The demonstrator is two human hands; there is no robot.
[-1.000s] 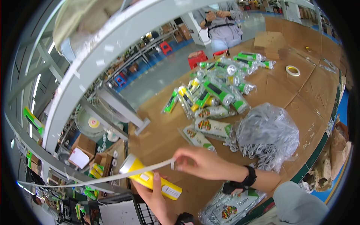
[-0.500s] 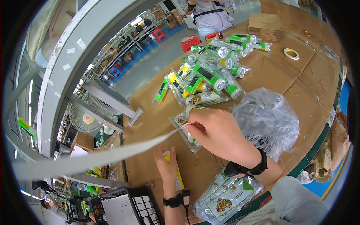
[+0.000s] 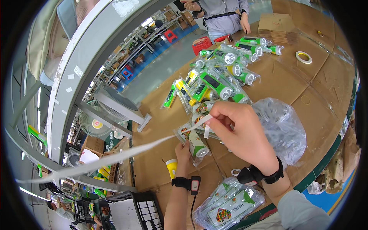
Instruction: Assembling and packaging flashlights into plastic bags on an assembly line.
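Note:
My right hand (image 3: 245,128) pinches the end of a long white tape strip (image 3: 153,144) between thumb and fingers, and a short tail of it hangs below. The strip stretches far to the left, past the grey frame. Under it lies a bagged flashlight (image 3: 198,147) in clear plastic with a printed card inside. My left hand (image 3: 183,153) has its thumb and fingers closed at the near left edge of that bag; part of the fingers is hidden. Just left of my left wrist, a yellow flashlight (image 3: 172,165) rests on the cardboard-covered table (image 3: 153,126).
Bagged green and yellow flashlights (image 3: 214,82) are piled at the far side. A clear bag of grey cords (image 3: 280,128) sits on the right, printed packets (image 3: 232,203) in front. A black crate (image 3: 147,209), fan (image 3: 92,119) and grey frame (image 3: 63,88) border the left. Another person (image 3: 224,19) stands across.
My left hand has moved up from the yellow flashlight to the bagged flashlight. My right hand has shifted right with the tape, and its loose tail now shows. The whole view has shifted slightly.

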